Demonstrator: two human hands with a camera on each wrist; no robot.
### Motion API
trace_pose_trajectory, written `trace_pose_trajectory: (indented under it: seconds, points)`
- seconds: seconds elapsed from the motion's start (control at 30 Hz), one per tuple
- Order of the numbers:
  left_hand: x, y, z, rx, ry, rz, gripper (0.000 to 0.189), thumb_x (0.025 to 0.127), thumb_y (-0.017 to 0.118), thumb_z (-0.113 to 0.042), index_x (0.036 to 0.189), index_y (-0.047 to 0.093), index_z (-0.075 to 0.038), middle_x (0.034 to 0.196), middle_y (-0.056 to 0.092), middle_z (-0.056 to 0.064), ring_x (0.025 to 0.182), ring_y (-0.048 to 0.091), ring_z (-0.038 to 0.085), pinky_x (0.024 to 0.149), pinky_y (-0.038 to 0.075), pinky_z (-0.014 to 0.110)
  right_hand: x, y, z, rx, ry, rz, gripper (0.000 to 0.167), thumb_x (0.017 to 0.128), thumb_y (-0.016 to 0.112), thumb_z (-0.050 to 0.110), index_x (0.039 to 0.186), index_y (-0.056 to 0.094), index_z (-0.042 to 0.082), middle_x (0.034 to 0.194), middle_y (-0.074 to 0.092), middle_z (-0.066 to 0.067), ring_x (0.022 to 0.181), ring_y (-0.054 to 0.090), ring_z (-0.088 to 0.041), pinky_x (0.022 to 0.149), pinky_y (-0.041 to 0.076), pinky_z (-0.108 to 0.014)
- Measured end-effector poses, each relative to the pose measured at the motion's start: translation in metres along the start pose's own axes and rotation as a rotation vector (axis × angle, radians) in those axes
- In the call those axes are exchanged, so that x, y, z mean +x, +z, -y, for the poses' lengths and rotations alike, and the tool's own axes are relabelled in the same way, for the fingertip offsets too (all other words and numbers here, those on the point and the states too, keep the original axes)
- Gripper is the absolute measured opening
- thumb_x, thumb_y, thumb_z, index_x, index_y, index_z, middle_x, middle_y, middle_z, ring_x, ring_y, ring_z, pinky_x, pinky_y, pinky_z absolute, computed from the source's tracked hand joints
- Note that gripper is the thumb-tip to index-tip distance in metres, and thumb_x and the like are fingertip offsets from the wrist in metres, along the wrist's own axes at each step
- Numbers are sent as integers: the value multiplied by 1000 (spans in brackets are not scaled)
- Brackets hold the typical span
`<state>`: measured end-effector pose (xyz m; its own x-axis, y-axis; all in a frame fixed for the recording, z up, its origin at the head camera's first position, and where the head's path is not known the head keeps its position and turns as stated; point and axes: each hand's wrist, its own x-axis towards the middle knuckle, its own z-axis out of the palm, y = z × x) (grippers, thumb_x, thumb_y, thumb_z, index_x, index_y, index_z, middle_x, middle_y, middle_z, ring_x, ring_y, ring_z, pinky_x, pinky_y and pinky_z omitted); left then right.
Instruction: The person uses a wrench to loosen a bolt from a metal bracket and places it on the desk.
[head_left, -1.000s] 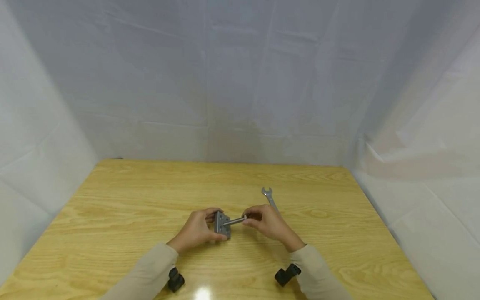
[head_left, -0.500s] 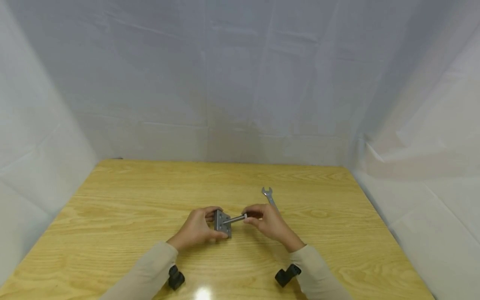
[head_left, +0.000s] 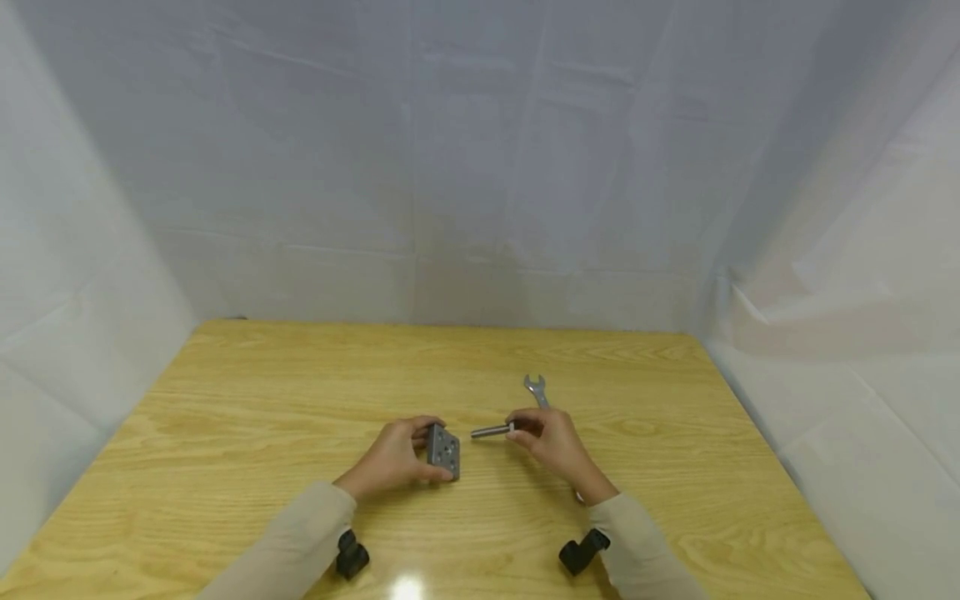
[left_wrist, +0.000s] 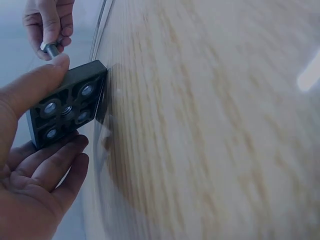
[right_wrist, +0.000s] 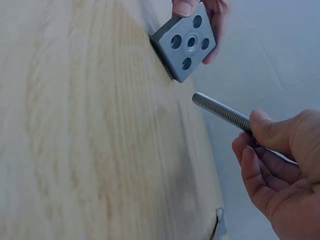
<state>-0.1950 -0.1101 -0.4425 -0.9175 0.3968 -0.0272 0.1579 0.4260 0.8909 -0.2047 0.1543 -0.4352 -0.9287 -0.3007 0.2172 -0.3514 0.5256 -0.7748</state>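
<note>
My left hand [head_left: 397,457] holds a square grey plate [head_left: 445,452] upright, thumb on one edge and fingers on the opposite one. In the right wrist view the plate [right_wrist: 187,47] shows a threaded centre hole ringed by several round holes; its back, in the left wrist view, is ribbed. My right hand [head_left: 551,442] pinches a threaded bolt [right_wrist: 220,109] by its head end between thumb and fingers. The bolt's free tip points left at the plate, with a gap between them. Partly behind the right hand lies an open-ended wrench [head_left: 536,388].
The wood-grain table [head_left: 300,375] lies under both hands, with white sheeting [head_left: 465,167] behind and at both sides. Black wrist devices [head_left: 351,557] sit on the sleeves.
The bolt, earlier standing in the plate's centre, is now out of it and apart. My right hand has moved right with the bolt. The left hand and plate have barely shifted.
</note>
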Motion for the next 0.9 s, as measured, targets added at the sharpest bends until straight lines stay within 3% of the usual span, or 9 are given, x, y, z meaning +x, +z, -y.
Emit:
trace_pose_trajectory:
  seconds: [0.3,0.5,0.67,0.9]
  points:
    - [3,3,-2,37,31,15,80,66,89,-19,132,50,6,122,59,22,112,60,38,92,55,40,1,4,-14,-8,71,-42,16,82,74,3,98,73,1,90,71,-9,80,66,-16,67,57,-23]
    - [4,1,1,178,47,5,76,66,89,-26,127,55,2,110,66,11,97,65,22,81,58,34,-1,4,-17,0,137,-24,17,81,75,0,98,72,1,89,70,-8,77,64,-15,65,56,-25]
    - [4,0,0,278,40,-15,75,64,91,-30,124,58,0,100,66,3,82,59,10,70,53,28,-2,5,-19,43,189,1,18,80,74,-2,98,72,-1,91,70,-10,79,66,-18,67,58,-26]
    - [4,2,-1,346,52,-54,72,59,93,-30,117,62,-2,101,54,5,85,47,16,72,45,30,-1,9,-25,31,217,8,18,79,75,-1,97,73,0,84,69,-6,75,64,-14,63,55,-24]
